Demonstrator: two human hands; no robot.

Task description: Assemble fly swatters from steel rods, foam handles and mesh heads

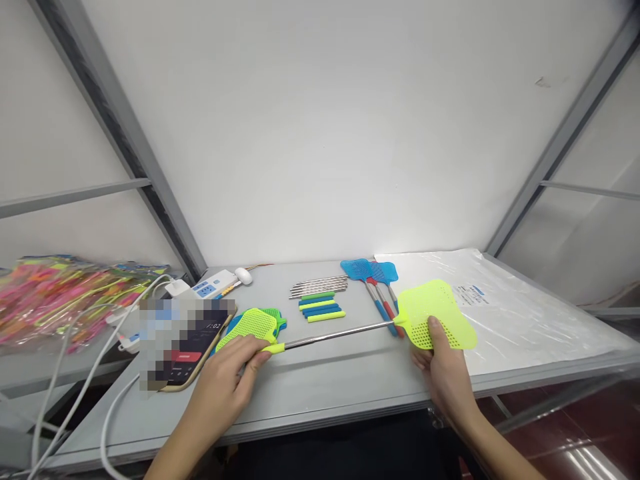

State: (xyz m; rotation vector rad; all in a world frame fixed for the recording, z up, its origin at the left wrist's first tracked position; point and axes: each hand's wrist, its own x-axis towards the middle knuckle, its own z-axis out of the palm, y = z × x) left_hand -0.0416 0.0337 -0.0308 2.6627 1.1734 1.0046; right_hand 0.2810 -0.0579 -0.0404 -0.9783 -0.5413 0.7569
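A yellow-green fly swatter [430, 303] with a long metal rod stretches across the front of the table, held at both ends. My left hand [227, 377] is closed around its yellow-green handle, most of which the fingers hide. At the other end my right hand [445, 367] pinches the perforated head, thumb on top and fingers underneath. Just behind my left hand lie loose swatter heads [253, 325] in yellow-green, green and blue. Metal rods [319, 287] lie in a row mid-table, with several coloured handle tubes [323, 307] in front of them.
Assembled swatters [375, 270] with blue and red parts lie behind the held head. A white plastic sheet [520, 313] covers the right side. At left are a phone [200, 347], a power strip [213, 285], white cables [83, 387] and bagged colourful items [75, 293].
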